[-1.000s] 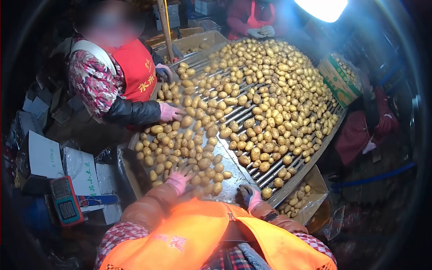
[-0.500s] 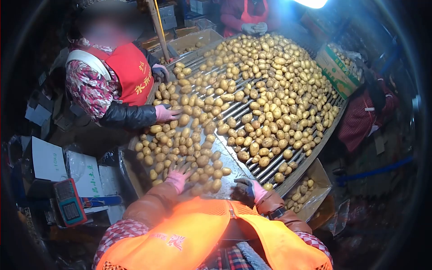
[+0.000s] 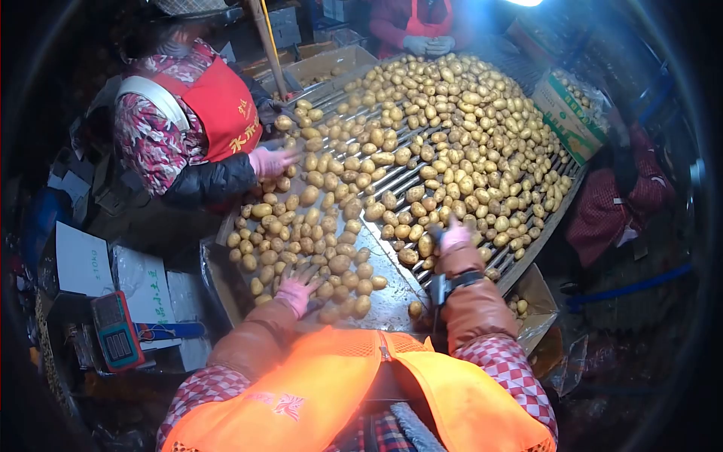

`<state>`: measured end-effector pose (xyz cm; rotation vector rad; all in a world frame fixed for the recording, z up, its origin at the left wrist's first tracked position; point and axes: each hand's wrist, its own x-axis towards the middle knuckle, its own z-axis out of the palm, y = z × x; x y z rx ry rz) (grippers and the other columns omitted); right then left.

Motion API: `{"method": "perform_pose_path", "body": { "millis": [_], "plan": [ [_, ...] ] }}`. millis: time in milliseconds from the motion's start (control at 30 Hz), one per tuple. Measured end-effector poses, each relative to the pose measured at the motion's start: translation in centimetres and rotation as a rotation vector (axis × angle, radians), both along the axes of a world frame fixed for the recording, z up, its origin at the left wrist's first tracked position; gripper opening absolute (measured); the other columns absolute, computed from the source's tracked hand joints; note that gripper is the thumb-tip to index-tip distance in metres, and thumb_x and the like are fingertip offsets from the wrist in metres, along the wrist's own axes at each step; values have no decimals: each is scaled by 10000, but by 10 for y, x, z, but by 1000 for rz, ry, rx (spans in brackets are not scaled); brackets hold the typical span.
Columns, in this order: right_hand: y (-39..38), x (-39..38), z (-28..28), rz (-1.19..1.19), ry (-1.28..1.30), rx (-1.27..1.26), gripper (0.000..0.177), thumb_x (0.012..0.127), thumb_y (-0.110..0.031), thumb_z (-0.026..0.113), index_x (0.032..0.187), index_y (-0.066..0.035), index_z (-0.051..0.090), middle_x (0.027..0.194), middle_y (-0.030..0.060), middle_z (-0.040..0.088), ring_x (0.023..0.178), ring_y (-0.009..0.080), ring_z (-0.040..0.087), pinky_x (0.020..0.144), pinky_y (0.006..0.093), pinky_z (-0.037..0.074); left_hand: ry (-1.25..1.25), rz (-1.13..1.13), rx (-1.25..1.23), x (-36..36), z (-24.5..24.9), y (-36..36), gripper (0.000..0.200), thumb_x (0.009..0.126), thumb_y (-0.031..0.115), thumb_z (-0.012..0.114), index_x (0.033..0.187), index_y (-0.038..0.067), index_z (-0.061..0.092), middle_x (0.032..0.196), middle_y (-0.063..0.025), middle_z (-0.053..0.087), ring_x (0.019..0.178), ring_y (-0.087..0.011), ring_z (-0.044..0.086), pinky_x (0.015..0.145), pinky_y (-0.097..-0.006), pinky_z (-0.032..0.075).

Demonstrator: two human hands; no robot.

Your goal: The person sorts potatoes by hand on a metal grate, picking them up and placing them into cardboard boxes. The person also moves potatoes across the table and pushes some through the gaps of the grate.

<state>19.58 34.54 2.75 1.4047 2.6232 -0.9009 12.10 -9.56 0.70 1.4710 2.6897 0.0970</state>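
My left hand (image 3: 299, 288), in a pink glove, lies with fingers spread on the near edge of a pile of potatoes (image 3: 307, 239) on the metal tray (image 3: 385, 273). Reaching forward, my right hand (image 3: 453, 236) is over the potatoes (image 3: 482, 196) on the slatted rack. Its pink and dark glove is smeared by motion, and its fingers do not show clearly. A single potato (image 3: 415, 309) lies on the tray near my right forearm.
A person in a red apron (image 3: 222, 105) works at the left side. Another person's gloved hands (image 3: 428, 45) are at the far end. A green carton (image 3: 565, 117) stands at the right edge, a potato box (image 3: 538, 301) below the rack. A scale (image 3: 118, 331) sits at left.
My right hand has moved forward from the tray's near edge onto the rack's potatoes. A single potato now shows on the tray. My left hand stays nearly in place. The co-worker's hand at left moved back.
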Motion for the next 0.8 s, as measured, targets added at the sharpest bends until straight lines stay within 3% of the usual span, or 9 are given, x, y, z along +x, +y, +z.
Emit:
{"method": "perform_pose_path", "body": {
  "millis": [33, 67, 100, 133, 233, 333, 467, 600, 800],
  "plan": [
    [-30, -6, 9, 150, -149, 144, 787, 803, -596, 668, 1459, -241, 418, 1526, 278, 255, 1423, 435, 236, 1156, 508, 256, 17, -5, -72, -1, 0, 0, 707, 803, 583, 600, 1435, 314, 434, 1494, -43, 380, 1398, -252, 324, 1152, -577, 128],
    [-68, -12, 38, 204, -295, 205, 825, 768, -612, 692, 1462, -267, 411, 1555, 243, 220, 1448, 442, 164, 1156, 587, 188, 32, -11, -144, -1, 0, -1, 715, 817, 612, 564, 1448, 310, 419, 1516, -36, 358, 1418, -241, 291, 1156, -575, 109],
    [-85, -10, 35, 267, -248, 160, 841, 749, -636, 694, 1463, -297, 404, 1563, 206, 232, 1456, 430, 154, 1149, 632, 130, 25, -11, -147, -1, 0, 0, 715, 817, 612, 564, 1448, 310, 419, 1516, -36, 358, 1418, -241, 291, 1156, -575, 109],
    [-102, -7, 33, 326, -243, 221, 820, 750, -611, 702, 1458, -323, 406, 1563, 184, 248, 1451, 425, 176, 1158, 612, 128, -2, -6, -114, -1, 0, -1, 703, 815, 602, 570, 1439, 310, 431, 1506, -35, 369, 1409, -243, 304, 1155, -577, 113],
    [-125, 13, -2, 613, -22, 301, 739, 765, -495, 729, 1421, -301, 452, 1527, 180, 311, 1422, 406, 252, 1137, 617, 178, -25, -1, -74, 0, 2, 0, 673, 809, 576, 588, 1416, 314, 461, 1487, -30, 385, 1396, -241, 324, 1152, -580, 121],
    [-124, 46, 11, 938, 67, 226, 652, 771, -454, 719, 1364, -282, 509, 1498, 150, 360, 1390, 403, 307, 1127, 600, 212, -4, 14, -62, 0, 1, -1, 673, 804, 574, 595, 1413, 321, 464, 1484, -28, 390, 1397, -243, 323, 1151, -582, 126],
    [-94, 77, 5, 866, 43, 325, 470, 851, -388, 633, 1302, -268, 579, 1464, 156, 414, 1380, 372, 342, 1144, 568, 191, 1, 29, -63, 0, -2, -2, 664, 807, 573, 589, 1411, 330, 464, 1487, -23, 386, 1401, -248, 317, 1153, -582, 122],
    [-68, 93, -7, 530, 246, 142, 463, 856, -255, 672, 1304, -200, 569, 1359, 174, 510, 1217, 392, 498, 1019, 432, 423, 1, 21, -79, -1, -3, -3, 647, 818, 576, 577, 1402, 315, 480, 1496, -29, 373, 1413, -255, 295, 1158, -573, 107],
    [-75, 89, -10, 369, 347, 63, 384, 844, -230, 675, 1223, -191, 626, 1237, 208, 566, 1099, 396, 576, 949, 428, 472, -14, 20, -77, -2, -1, 0, 643, 824, 576, 577, 1395, 293, 494, 1503, -31, 361, 1420, -252, 279, 1160, -569, 100]
  ]
}}
